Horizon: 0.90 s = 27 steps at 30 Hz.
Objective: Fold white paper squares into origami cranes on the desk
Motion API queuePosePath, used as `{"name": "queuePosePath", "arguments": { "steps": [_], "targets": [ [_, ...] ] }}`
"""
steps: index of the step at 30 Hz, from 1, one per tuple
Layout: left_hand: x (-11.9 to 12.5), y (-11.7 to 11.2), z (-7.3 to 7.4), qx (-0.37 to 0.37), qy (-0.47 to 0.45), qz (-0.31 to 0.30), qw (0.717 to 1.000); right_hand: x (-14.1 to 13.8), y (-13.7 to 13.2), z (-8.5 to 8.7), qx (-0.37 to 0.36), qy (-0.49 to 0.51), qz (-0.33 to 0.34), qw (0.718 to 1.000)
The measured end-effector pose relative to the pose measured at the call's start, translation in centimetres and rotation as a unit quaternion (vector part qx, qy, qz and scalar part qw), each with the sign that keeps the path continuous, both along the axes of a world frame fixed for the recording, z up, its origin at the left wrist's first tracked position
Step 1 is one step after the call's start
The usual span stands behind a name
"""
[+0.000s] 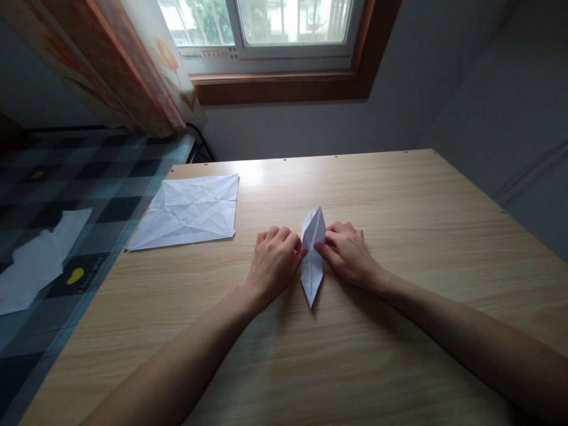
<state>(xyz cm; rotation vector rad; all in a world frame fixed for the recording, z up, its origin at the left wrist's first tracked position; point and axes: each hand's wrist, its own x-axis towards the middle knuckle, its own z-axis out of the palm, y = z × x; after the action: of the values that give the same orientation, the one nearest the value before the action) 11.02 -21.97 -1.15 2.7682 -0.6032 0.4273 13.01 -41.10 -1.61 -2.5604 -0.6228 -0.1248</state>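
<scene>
A piece of folded white paper (312, 273) stands between my two hands over the wooden table. It is long and narrow, with a pointed tip toward me and upright pointed flaps at the far end. My left hand (276, 255) pinches its left edge near the middle, fingers curled. From the other side, my right hand (347, 248) grips the right edge, its thumb laid on the front of the fold. The fingertips behind the paper are hidden.
Creased white paper (190, 210) lies flat at the table's (399, 195) back left. Beyond the left edge, more white paper (39, 266) rests on a checked cloth (119, 207). A curtain (133, 65) hangs beside the window at the back.
</scene>
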Motion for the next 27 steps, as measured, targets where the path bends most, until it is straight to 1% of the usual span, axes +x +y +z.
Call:
{"name": "queuePosePath", "arguments": {
  "steps": [9, 11, 14, 17, 19, 21, 23, 25, 27],
  "targets": [
    [-0.3, 0.0, 0.1, 0.009, -0.033, -0.032, 0.999, 0.3, -0.2, -1.1, -0.001, -0.073, -0.079, 0.994],
    [-0.3, 0.0, 0.2, 0.016, -0.032, -0.045, 0.998, 0.3, -0.2, -1.2, 0.003, -0.081, -0.08, 0.993],
    [-0.3, 0.0, 0.3, 0.021, -0.022, -0.056, 0.998, 0.1, -0.1, -1.1, 0.034, -0.064, -0.054, 0.996],
    [-0.3, 0.1, 0.2, 0.016, -0.015, -0.061, 0.998, 0.2, -0.1, -1.0, 0.099, -0.025, -0.033, 0.994],
    [-0.3, 0.1, 0.1, 0.008, -0.018, -0.061, 0.998, 0.3, -0.2, -1.0, 0.162, 0.013, -0.027, 0.986],
    [-0.3, 0.1, 0.1, -0.002, -0.017, -0.058, 0.998, 0.4, -0.2, -1.1, 0.256, 0.068, -0.014, 0.964],
    [-0.2, 0.1, 0.2, -0.01, -0.008, -0.056, 0.998, 0.3, -0.1, -1.2, 0.351, 0.124, 0.004, 0.928],
    [-0.2, 0.1, 0.3, -0.012, 0.007, -0.055, 0.998, 0.1, 0.1, -1.2, 0.403, 0.152, 0.016, 0.903],
    [-0.2, 0.0, 0.5, -0.012, 0.021, -0.052, 0.998, -0.2, 0.4, -1.2, 0.425, 0.151, 0.009, 0.892]
  ]
}}
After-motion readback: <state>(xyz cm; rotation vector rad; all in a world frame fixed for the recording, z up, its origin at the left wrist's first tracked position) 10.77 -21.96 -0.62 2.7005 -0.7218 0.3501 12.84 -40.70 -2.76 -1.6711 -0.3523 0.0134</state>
